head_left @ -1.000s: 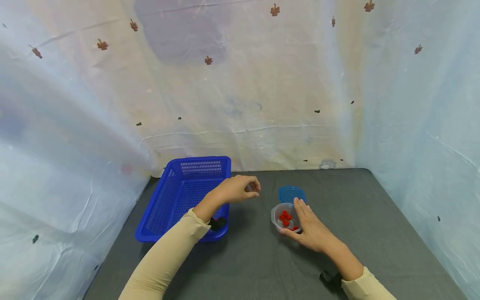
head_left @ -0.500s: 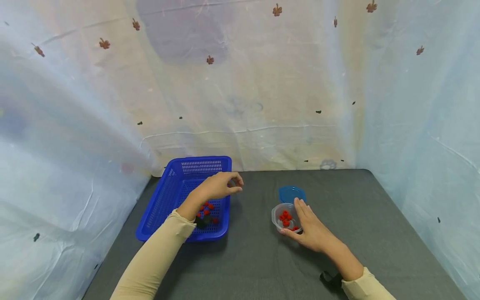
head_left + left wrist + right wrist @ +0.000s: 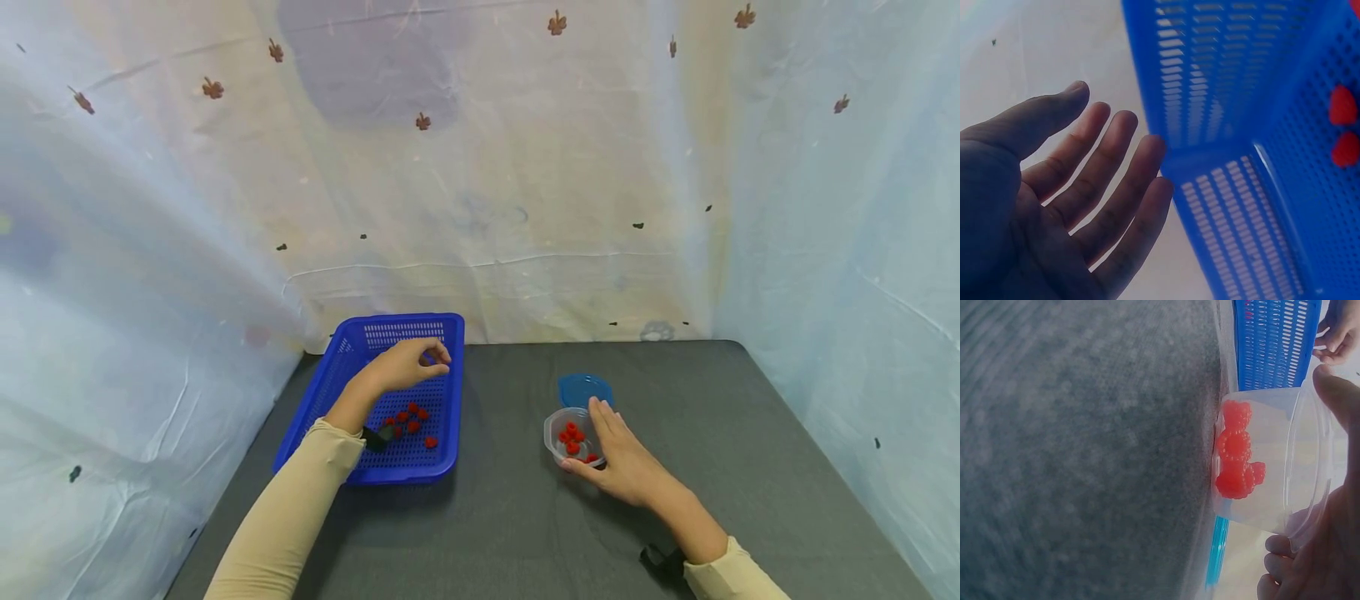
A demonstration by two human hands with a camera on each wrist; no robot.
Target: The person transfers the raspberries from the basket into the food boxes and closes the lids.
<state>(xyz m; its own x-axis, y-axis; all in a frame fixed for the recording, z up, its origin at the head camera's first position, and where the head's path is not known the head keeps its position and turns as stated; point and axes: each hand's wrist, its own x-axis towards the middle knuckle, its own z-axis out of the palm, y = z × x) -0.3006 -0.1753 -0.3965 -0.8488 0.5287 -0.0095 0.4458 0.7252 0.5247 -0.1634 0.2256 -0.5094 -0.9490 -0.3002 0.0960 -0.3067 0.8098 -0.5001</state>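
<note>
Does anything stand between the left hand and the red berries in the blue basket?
Nothing visible does. The left hand hovers above the blue basket, whose top is open, and the red berries lie uncovered on its floor, nearer the person.

Pale, creased sheeting [image 3: 510, 183] with brown leaf marks [image 3: 557, 22] hangs behind a dark grey table [image 3: 750, 450].
</note>
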